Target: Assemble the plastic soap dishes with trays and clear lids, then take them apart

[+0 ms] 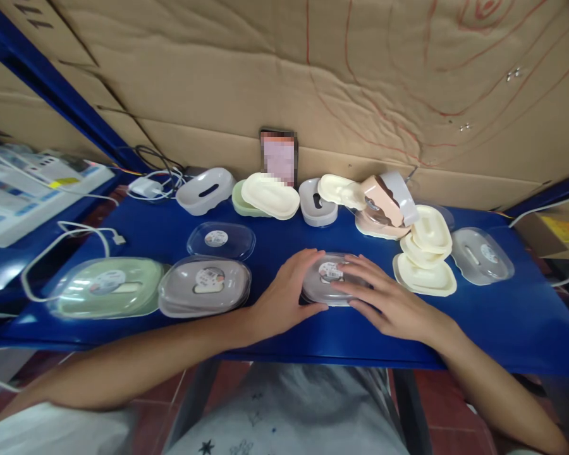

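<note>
Bench (pixel 275 243), blue, front row: one grey dish under a clear lid (pixel 318 292), labelled, lying flat between the two grips and touched by both. Left grip (pixel 279 296): curved round the dish's left end, thumb at the near edge, fingers at the far edge. Right grip (pixel 394 304): fingers parted over the right part of the lid, thumb at the near edge; how hard either presses, cannot tell. To the left, two more lidded dishes, labelled: one grey tub (pixel 180 292) and one green tub (pixel 83 297), a cream patch showing at the slot of each. Just beyond, one loose clear cover (pixel 199 240), with a round label. To the right, one pile of cream dishes (pixel 425 279), three visible, overlapping; beside it, one grey dish with clear cover (pixel 469 262), labelled. Back row, from the left: one white charger (pixel 145 187) with cable; one grey slotted dish (pixel 194 199); one cream tray (pixel 271 197) lying over one green dish (pixel 241 203); one grey dish with a dark opening (pixel 317 213); one cream piece (pixel 334 188); one tilted peach dish (pixel 384 197), one grey piece (pixel 401 189) against it. Behind: one phone (pixel 279 155), upright against cardboard (pixel 194 95).
</note>
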### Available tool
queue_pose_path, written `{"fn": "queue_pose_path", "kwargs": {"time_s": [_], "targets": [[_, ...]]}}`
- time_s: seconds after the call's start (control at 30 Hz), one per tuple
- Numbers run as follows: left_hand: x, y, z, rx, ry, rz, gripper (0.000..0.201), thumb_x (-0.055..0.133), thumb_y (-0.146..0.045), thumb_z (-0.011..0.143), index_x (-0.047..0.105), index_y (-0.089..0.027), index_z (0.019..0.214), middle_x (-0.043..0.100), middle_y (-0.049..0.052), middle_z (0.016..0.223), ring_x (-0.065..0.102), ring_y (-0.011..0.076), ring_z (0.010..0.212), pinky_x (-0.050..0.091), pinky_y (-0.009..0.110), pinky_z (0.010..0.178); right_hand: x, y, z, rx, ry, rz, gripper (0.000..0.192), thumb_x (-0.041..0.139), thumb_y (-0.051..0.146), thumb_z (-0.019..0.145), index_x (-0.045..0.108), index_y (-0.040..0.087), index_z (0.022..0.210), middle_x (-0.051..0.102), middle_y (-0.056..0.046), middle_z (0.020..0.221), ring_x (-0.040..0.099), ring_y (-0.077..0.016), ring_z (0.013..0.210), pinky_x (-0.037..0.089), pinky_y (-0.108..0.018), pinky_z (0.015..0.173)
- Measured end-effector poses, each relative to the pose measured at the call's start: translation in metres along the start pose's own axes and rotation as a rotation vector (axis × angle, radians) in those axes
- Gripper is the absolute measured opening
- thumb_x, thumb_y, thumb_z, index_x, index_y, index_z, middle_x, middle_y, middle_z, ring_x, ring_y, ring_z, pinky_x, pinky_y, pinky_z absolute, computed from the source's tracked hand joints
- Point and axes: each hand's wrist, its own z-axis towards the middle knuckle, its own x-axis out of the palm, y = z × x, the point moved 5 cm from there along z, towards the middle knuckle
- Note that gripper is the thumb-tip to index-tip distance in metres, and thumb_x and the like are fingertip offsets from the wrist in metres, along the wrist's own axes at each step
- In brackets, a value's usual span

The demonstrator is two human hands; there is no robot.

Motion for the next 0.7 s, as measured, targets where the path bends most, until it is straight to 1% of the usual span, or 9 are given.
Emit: {"fn": "queue_pose_path", "kwargs": {"time_s": [0.07,0.13,0.2,0.27,0.37,0.47,0.57,0.63,0.7], "targets": [[0.000,0.000,0.002,-0.021,0.035,-0.008,0.105,0.093,-0.036,0.085,0.027,-0.035,0.167,0.042,0.016,0.166,0.043,0.0393,0.156,0.040,0.064,0.129,0.007,0.003,-0.003,-0.019,-0.021,-0.070,0.062,0.060,0.019,0.107,0.047,0.036,0.165,0.053,-0.008,0.165,0.039,-0.0323,0.161,0.034,-0.065,0.133],[0.000,0.000,0.003,-0.028,0.070,-0.008,0.099,0.091,-0.039,0.087,0.032,-0.036,0.167,0.042,0.015,0.166,0.045,0.0384,0.156,0.042,0.063,0.128,0.016,0.004,-0.009,-0.027,-0.037,-0.146,0.066,0.064,0.022,0.106,0.043,0.036,0.167,0.054,-0.009,0.165,0.039,-0.0344,0.161,0.034,-0.068,0.132],[0.002,-0.001,0.002,-0.017,0.097,0.011,0.094,0.088,-0.042,0.090,0.034,-0.037,0.167,0.038,0.014,0.170,0.045,0.0373,0.157,0.042,0.061,0.128,0.023,0.005,-0.018,-0.021,-0.082,-0.218,0.072,0.067,0.023,0.106,0.037,0.038,0.170,0.054,-0.010,0.165,0.037,-0.0341,0.162,0.034,-0.069,0.131],[0.006,-0.002,0.000,0.016,0.122,0.039,0.095,0.086,-0.043,0.092,0.030,-0.039,0.169,0.034,0.013,0.174,0.043,0.0365,0.159,0.042,0.060,0.129,0.028,0.008,-0.028,-0.005,-0.135,-0.257,0.079,0.067,0.020,0.105,0.031,0.040,0.172,0.056,-0.009,0.164,0.037,-0.0321,0.162,0.034,-0.068,0.131],[0.012,-0.005,-0.004,0.064,0.168,0.074,0.101,0.087,-0.043,0.092,0.025,-0.041,0.172,0.032,0.013,0.176,0.041,0.0359,0.161,0.041,0.059,0.130,0.033,0.016,-0.043,0.032,-0.175,-0.245,0.083,0.068,0.024,0.105,0.024,0.035,0.174,0.057,-0.010,0.163,0.041,-0.0310,0.160,0.037,-0.065,0.130],[0.016,-0.009,-0.007,0.110,0.210,0.088,0.104,0.089,-0.044,0.089,0.026,-0.040,0.172,0.035,0.014,0.176,0.043,0.0360,0.159,0.043,0.058,0.128,0.035,0.028,-0.055,0.089,-0.222,-0.233,0.083,0.069,0.028,0.105,0.023,0.027,0.175,0.057,-0.013,0.162,0.044,-0.0317,0.159,0.041,-0.064,0.129],[0.018,-0.013,-0.010,0.157,0.243,0.109,0.106,0.089,-0.045,0.089,0.025,-0.039,0.173,0.035,0.015,0.176,0.045,0.0366,0.159,0.047,0.057,0.126,0.039,0.042,-0.066,0.117,-0.271,-0.274,0.084,0.070,0.025,0.104,0.025,0.022,0.174,0.063,-0.015,0.156,0.049,-0.0323,0.155,0.042,-0.062,0.128],[0.019,-0.015,-0.012,0.186,0.253,0.124,0.104,0.087,-0.045,0.091,0.023,-0.039,0.173,0.031,0.015,0.178,0.046,0.0367,0.158,0.048,0.056,0.125,0.042,0.049,-0.070,0.136,-0.301,-0.303,0.084,0.070,0.024,0.104,0.025,0.022,0.174,0.066,-0.014,0.152,0.054,-0.0326,0.151,0.044,-0.062,0.128],[0.020,-0.018,-0.013,0.208,0.252,0.137,0.101,0.085,-0.045,0.094,0.023,-0.039,0.173,0.027,0.015,0.180,0.046,0.0364,0.158,0.049,0.055,0.124,0.045,0.051,-0.072,0.169,-0.325,-0.312,0.084,0.069,0.025,0.104,0.024,0.026,0.175,0.066,-0.012,0.153,0.056,-0.0334,0.150,0.046,-0.063,0.126]]}}
